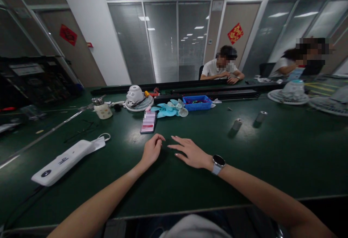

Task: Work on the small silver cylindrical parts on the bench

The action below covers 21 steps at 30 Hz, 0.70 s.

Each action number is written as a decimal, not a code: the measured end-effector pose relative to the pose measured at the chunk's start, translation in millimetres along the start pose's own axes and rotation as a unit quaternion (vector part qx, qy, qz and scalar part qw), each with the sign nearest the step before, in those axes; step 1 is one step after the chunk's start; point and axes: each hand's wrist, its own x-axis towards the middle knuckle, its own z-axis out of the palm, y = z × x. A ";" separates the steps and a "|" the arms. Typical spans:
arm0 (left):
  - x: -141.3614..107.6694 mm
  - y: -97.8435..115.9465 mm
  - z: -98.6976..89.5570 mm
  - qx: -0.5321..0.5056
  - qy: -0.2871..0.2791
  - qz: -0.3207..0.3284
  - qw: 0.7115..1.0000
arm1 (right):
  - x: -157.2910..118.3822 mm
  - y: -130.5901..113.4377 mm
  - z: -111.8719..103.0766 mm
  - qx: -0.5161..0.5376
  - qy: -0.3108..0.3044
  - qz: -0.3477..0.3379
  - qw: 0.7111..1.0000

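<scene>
My left hand (152,150) hovers or rests over the green tabletop, its fingers loosely bent and thumb a little apart, with nothing in it. To its right, my right hand (189,152) has its fingers spread and is likewise bare; a watch (218,160) is on that wrist. The two hands are close together but not touching. Just beyond my left hand lies a phone (148,121) with a lit screen. Light-blue fan blades (166,110) lie behind the phone. Two metal cylinders (237,124) stand to the right of my right hand.
A white power bank-like device (65,161) with a cable lies at left. Behind it are a patterned bottle (103,109) and a white fan part (135,94). A blue tray (198,106) holds small items. More fan parts (289,93) stand far right. Two people (223,67) sit across.
</scene>
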 end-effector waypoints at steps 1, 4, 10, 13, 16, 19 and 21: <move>-0.2 0.0 0.2 -0.002 -0.001 0.002 1.000 | 1.6 -4.0 4.4 0.007 -0.016 -0.015 1.000; -1.0 0.5 1.1 -0.001 -0.010 0.004 1.000 | 3.4 -3.6 9.1 0.011 -0.024 -0.025 0.999; -1.3 1.4 1.2 0.001 -0.022 -0.009 1.000 | 3.4 2.4 4.4 -0.009 0.033 -0.006 0.999; -1.4 2.1 -0.2 0.001 -0.025 -0.013 1.000 | -1.1 8.6 -5.1 -0.031 0.057 0.015 0.998; -2.0 3.1 -1.2 -0.001 -0.031 -0.011 0.999 | -11.5 31.6 -28.5 -0.101 0.120 0.069 0.985; -2.3 3.7 -0.9 0.001 -0.032 -0.011 0.999 | -30.2 70.8 -63.3 -0.201 0.231 0.171 0.936; -2.3 3.8 0.1 0.004 -0.032 -0.009 0.999 | -46.7 98.8 -85.7 -0.254 0.295 0.257 0.885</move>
